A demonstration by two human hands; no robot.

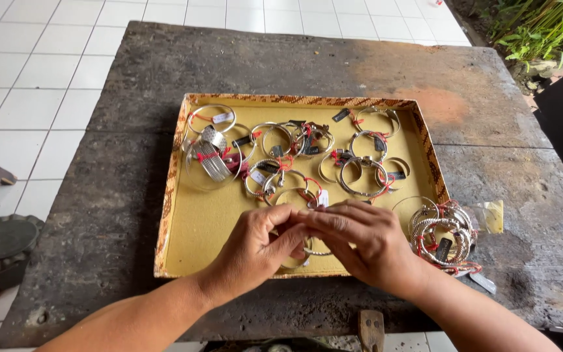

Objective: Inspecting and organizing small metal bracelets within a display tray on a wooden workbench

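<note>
Your left hand [255, 251] and right hand [366, 244] meet at the near edge of the tray [184, 241], fingertips pinched together on 1 thin silver bangle [304, 251]. The grip is narrow on both sides. Most of the ring is hidden under your fingers, so probably only 1 bangle is held, but that can't be confirmed. Its visible arc curves out below the fingers toward 6 o'clock, and the ring seems to lie roughly flat over the tray's yellow lining. Both hands touch it; the right covers more of it from 3 o'clock, the left comes in from 9 o'clock.

At 3 o'clock of the right hand, outside the tray on the dark wooden table [131, 78], sits a stack of bangles with red ties [441, 238], just beside your right wrist.

Farther out, at 12 o'clock, loose tagged bangles [294, 146] spread across the tray's far half, well apart from the grip. A wide ribbed cuff [213, 160] lies at 11 o'clock.
</note>
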